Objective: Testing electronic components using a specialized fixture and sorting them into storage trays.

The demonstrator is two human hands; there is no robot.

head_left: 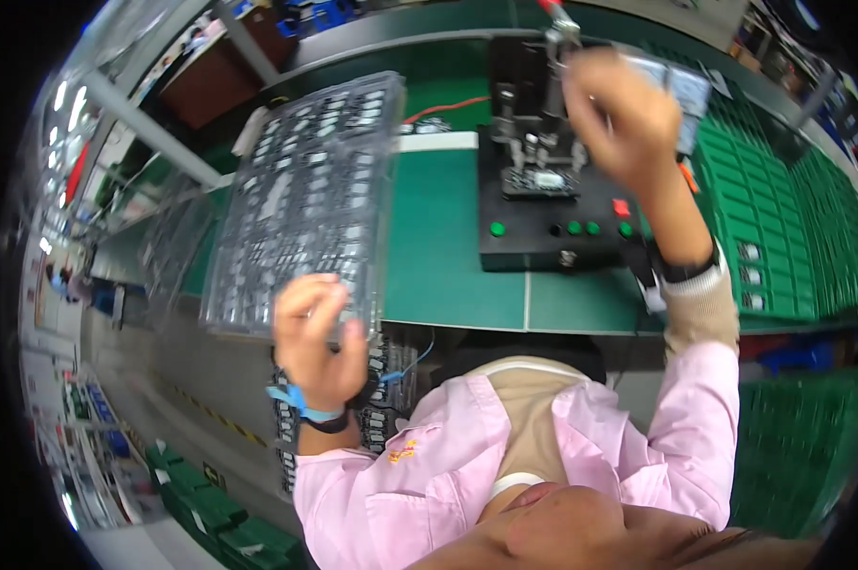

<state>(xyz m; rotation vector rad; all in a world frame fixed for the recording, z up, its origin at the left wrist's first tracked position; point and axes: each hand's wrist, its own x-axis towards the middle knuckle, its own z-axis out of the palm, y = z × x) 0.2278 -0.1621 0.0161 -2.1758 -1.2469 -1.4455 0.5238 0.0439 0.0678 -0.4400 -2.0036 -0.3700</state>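
My left hand (317, 337) hovers over the near right corner of a clear plastic tray (383, 190). Its fingers are bent but apart from the thumb, and nothing shows between them. Rows of small dark and silver parts fill the tray. At the right, my right hand (629, 114) is raised beside the metal clamp (562, 43) of a black test fixture (524, 249). It is curled and smeared by motion, so its grip cannot be made out. A small circuit board (543, 180) sits in the fixture, under the clamp's metal posts.
Green buttons (497, 230) and a red switch (621, 206) line the fixture's front. Green slotted trays (757, 228) stand at the right, one with a few small parts. An orange-red cable (448, 106) runs behind. Another filled tray (391, 366) lies below the table's edge.
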